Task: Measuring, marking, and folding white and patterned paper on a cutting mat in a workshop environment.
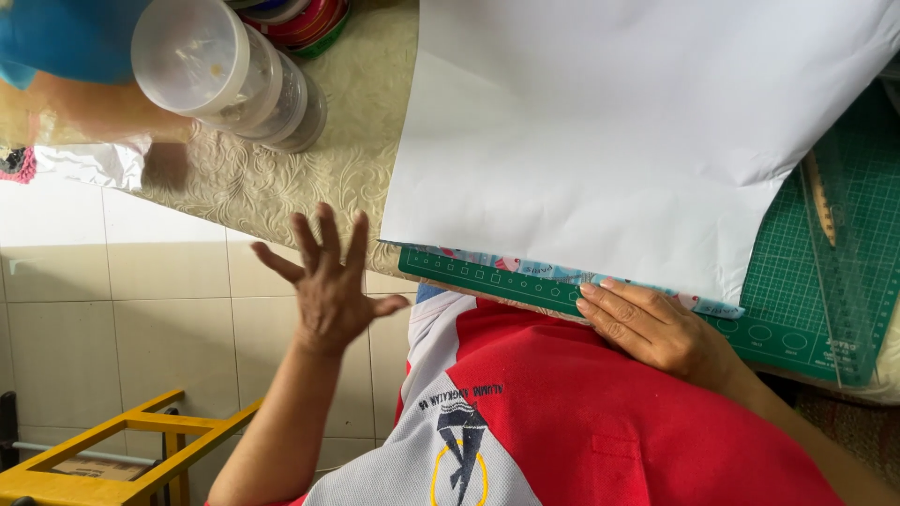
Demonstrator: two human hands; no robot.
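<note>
White paper (619, 122) under right hand (656, 328).

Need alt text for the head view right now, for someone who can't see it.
The right hand presses the near edge of a large white sheet over patterned fabric on a green cutting mat. The left hand is raised, fingers spread, off the table. A clear ruler lies on the mat; a clear jar lies on its side.
</note>
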